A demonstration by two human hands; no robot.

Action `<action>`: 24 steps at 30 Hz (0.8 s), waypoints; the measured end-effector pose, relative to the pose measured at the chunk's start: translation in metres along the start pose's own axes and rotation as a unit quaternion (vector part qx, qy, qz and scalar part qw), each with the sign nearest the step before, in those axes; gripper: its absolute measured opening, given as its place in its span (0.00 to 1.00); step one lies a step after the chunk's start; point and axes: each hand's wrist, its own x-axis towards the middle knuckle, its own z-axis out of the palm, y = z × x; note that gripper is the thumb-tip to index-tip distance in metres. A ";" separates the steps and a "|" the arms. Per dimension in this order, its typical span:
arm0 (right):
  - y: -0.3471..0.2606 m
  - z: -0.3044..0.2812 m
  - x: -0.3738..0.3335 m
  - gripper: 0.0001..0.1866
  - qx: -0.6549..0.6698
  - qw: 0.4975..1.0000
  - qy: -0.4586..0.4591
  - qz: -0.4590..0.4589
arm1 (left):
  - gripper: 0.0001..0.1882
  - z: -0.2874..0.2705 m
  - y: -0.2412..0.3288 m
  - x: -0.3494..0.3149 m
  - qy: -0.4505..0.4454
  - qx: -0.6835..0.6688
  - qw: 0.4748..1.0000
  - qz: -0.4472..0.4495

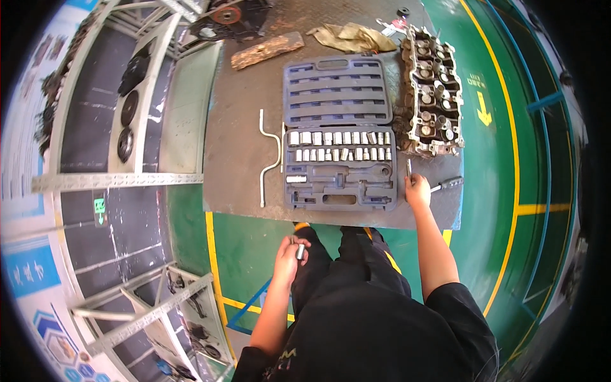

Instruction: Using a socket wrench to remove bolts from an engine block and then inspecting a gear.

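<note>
My left hand (289, 256) is down by my thigh, below the table edge, closed around a small silver socket (300, 250). My right hand (417, 191) rests on the table at the right end of an open grey socket set case (337, 130), its fingers on a thin metal tool (409, 168) that points up beside the case. Rows of silver sockets (340, 145) and a ratchet (356, 172) fill the case's lower half. A dirty engine cylinder head (431, 92) lies just right of the case.
A bent silver speed handle (267, 156) lies left of the case and a ratchet handle (447, 184) right of my right hand. A wood block (267, 49) and a rag (353, 37) sit at the back. Metal shelving (127, 114) stands left; green floor with yellow lines (509, 159) surrounds the table.
</note>
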 end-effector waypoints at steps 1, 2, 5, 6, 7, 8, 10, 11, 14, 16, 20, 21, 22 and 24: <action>0.002 -0.001 -0.005 0.13 0.010 1.000 0.018 -0.004 | 0.02 0.003 0.005 0.015 -0.008 0.005 1.000 -0.015; 0.002 -0.002 -0.010 0.10 0.036 0.998 0.044 0.025 | 0.04 0.008 0.008 0.031 -0.032 0.027 0.999 -0.004; -0.032 -0.013 -0.034 0.09 0.019 0.994 0.102 -0.026 | 0.11 0.008 0.007 0.080 -0.091 0.071 0.993 -0.002; -0.055 -0.018 -0.050 0.10 0.060 0.997 0.042 -0.021 | 0.12 0.009 0.003 0.090 -0.120 0.081 0.989 0.017; -0.080 -0.020 -0.064 0.11 0.103 0.994 -0.019 -0.016 | 0.14 0.010 0.001 0.102 -0.147 0.089 0.984 0.038; -0.100 -0.021 -0.079 0.11 0.144 0.985 -0.079 -0.056 | 0.18 0.010 -0.001 0.112 -0.167 0.085 0.982 0.028; -0.141 -0.016 -0.092 0.11 0.175 0.959 -0.182 -0.127 | 0.17 0.010 -0.001 0.134 -0.135 0.150 0.977 0.065; -0.154 -0.010 -0.095 0.11 0.163 0.948 -0.224 -0.156 | 0.17 0.010 0.003 0.145 -0.114 0.177 0.973 0.097; -0.154 0.024 -0.093 0.10 0.113 0.961 -0.217 -0.130 | 0.13 0.001 0.029 0.191 0.001 0.260 0.950 0.171; -0.147 0.047 -0.082 0.09 0.091 0.970 -0.181 -0.131 | 0.13 -0.010 0.042 0.225 0.070 0.330 0.897 0.284; -0.145 0.082 -0.060 0.07 0.058 0.987 -0.085 -0.125 | 0.14 -0.009 0.066 0.260 0.081 0.450 0.819 0.347; -0.146 0.085 -0.057 0.06 0.046 0.988 -0.085 -0.120 | 0.14 -0.006 0.067 0.262 0.049 0.442 0.820 0.360; -0.145 0.088 -0.056 0.06 0.044 0.988 -0.088 -0.115 | 0.15 -0.003 0.062 0.264 0.005 0.384 0.852 0.356; -0.143 0.091 -0.054 0.06 0.062 0.989 -0.070 -0.116 | 0.17 0.010 0.064 0.258 -0.082 0.391 0.847 0.351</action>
